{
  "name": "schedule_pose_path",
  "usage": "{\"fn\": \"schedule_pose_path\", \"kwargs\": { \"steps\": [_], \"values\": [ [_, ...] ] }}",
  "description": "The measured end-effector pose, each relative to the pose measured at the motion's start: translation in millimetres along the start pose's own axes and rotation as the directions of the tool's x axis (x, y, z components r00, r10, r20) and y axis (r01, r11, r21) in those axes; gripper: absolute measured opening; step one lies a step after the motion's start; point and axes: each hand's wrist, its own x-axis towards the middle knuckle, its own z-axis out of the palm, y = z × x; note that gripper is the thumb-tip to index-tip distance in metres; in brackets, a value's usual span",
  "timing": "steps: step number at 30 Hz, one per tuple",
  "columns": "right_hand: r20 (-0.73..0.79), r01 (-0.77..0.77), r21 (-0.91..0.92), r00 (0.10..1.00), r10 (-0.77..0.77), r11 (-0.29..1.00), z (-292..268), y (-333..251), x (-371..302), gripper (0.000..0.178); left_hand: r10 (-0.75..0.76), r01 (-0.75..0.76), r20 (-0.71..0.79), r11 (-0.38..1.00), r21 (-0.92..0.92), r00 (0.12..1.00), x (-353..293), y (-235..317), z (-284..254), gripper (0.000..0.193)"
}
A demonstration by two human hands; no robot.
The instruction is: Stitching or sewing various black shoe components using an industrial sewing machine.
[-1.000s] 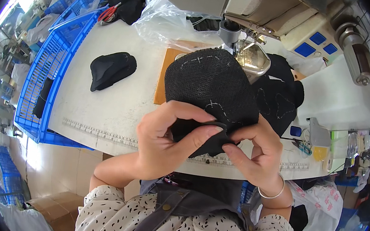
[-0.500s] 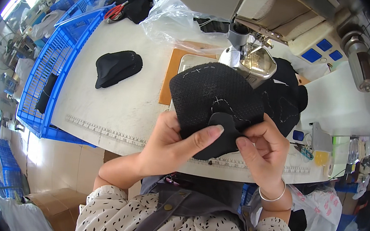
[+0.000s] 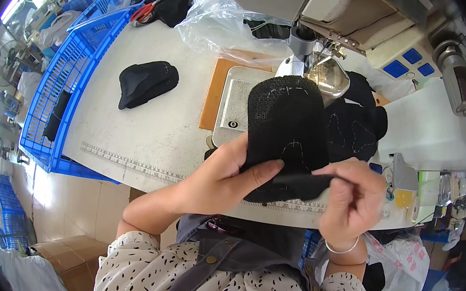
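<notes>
A black fabric piece (image 3: 287, 117) with white marked lines and a curved upper edge is held up in front of the sewing machine (image 3: 305, 51). My left hand (image 3: 215, 180) is closed on its lower left, thumb on top and the other fingers hidden behind. At the lower right edge my right hand (image 3: 355, 201) has its fingers bent, with the fabric's edge running between index finger and thumb; it is slightly blurred. The smaller smooth black piece seen before cannot be made out clearly against the black cloth.
Another shaped black piece (image 3: 147, 84) lies on the white table (image 3: 99, 120), left of the machine. More marked black pieces (image 3: 354, 127) lie to the right. Blue baskets (image 3: 48, 120) line the left side. Red-handled scissors (image 3: 143, 14) and clear plastic (image 3: 217, 27) are at the back.
The fabric piece has turned more upright and shifted right, uncovering part of the machine's metal plate. My right hand has moved right and slightly down; the smaller piece's rounded end no longer shows.
</notes>
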Motion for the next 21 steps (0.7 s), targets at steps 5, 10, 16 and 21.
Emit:
{"fn": "schedule_pose_path", "kwargs": {
  "steps": [5,10,16,21],
  "values": [
    [0.234,0.055,-0.197,0.972,-0.007,0.979,-5.4,1.5,16.4,0.022,-0.045,0.038,-0.014,0.945,-0.325,0.999,0.2,0.1,0.2,0.022],
    [0.09,0.017,-0.186,0.996,0.0,0.982,12.2,1.7,10.3,0.028,-0.039,0.032,-0.038,0.985,-0.169,0.999,-1.5,-1.2,6.6,0.019],
    [0.138,0.119,-0.216,0.986,-0.091,0.969,7.1,9.2,7.9,0.033,0.04,-0.034,-0.048,0.992,0.121,0.998,-0.4,-4.9,7.6,0.019],
    [0.111,0.053,-0.255,0.993,-0.025,0.966,-1.7,4.4,-7.4,0.032,-0.183,0.173,0.089,0.517,-0.839,0.979,2.4,-10.8,-3.4,0.035]
  ]
}}
